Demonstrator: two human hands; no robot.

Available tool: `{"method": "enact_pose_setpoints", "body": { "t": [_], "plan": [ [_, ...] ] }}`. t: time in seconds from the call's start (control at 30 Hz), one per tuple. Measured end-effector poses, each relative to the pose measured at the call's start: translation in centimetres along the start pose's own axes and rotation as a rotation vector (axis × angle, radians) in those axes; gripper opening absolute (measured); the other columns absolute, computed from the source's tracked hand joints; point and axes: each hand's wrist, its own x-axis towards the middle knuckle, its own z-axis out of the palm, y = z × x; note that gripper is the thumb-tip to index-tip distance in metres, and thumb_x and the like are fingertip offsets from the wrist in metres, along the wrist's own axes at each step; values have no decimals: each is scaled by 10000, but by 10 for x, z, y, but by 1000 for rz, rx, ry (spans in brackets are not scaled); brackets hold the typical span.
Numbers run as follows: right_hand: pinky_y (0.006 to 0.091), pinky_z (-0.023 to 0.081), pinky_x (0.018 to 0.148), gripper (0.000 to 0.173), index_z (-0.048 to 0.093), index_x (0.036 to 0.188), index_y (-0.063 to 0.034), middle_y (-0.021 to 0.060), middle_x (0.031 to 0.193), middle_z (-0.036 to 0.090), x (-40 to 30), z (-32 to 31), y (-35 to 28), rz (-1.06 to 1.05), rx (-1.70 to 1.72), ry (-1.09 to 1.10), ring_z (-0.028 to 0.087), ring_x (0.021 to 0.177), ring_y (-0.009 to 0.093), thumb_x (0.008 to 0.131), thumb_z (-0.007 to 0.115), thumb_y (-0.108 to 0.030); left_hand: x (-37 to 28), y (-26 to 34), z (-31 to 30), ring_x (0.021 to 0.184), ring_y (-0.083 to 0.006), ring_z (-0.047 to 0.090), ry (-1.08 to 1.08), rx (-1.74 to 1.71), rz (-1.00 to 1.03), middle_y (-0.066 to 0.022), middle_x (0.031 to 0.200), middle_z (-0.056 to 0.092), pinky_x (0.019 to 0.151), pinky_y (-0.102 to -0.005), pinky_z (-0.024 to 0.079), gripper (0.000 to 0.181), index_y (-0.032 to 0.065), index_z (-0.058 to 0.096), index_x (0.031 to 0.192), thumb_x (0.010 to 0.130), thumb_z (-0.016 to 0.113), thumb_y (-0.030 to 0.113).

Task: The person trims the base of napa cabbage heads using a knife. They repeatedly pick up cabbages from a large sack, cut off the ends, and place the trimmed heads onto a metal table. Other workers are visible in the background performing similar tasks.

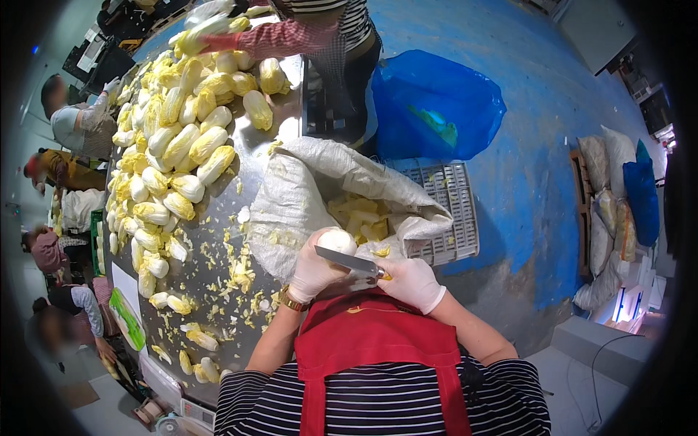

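Note:
Close in front of the red apron, my gloved left hand [314, 271] grips a napa cabbage [336, 240] with its pale base end facing up. My gloved right hand [411, 282] is closed round the handle of a knife [349, 260]; its blade lies across the near edge of the cabbage base. Just beyond both hands, a white woven sack [294, 207] gapes, with yellow cabbage leaves [362, 218] inside. To the left, a large heap of napa cabbages [182, 144] covers much of a metal table [245, 180], and leaf scraps [240, 275] are scattered on it.
A white plastic crate [461, 212] stands under and beside the sack, with a blue plastic bag [441, 103] beyond it. At the table's far end a co-worker's sleeved arm [278, 41] reaches over the heap. Several people are along the left side. Filled sacks [605, 218] stand at right.

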Motion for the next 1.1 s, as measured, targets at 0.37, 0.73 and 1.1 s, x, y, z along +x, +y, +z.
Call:
{"method": "enact_pose_setpoints", "body": {
  "t": [0.37, 0.73, 1.1],
  "plan": [
    [489, 527, 680, 206, 677, 903, -142, 185, 786, 657, 13, 6, -5, 203, -11, -130, 644, 732, 398, 808, 510, -218, -10, -6, 9, 882, -168, 651, -6, -83, -47, -84, 969, 656, 815, -301, 520, 559, 27, 566, 1073, 615, 836, 201],
    [475, 504, 815, 286, 674, 844, -14, 241, 906, 659, 69, 58, 64, 395, 8, -244, 643, 870, 401, 815, 469, -211, -18, 5, 33, 820, -297, 661, -7, 305, 112, -105, 941, 630, 728, -370, 541, 605, 91, 571, 1086, 592, 834, 321],
    [315, 462, 911, 655, 530, 1304, -56, 119, 1095, 665, 53, 49, 26, 19, 951, 39, 618, 1032, 197, 739, 772, -280, -7, -19, 13, 987, -158, 589, 87, -502, -263, -85, 1078, 603, 874, -304, 495, 684, 8, 484, 1192, 702, 844, 321]
  ]
}}
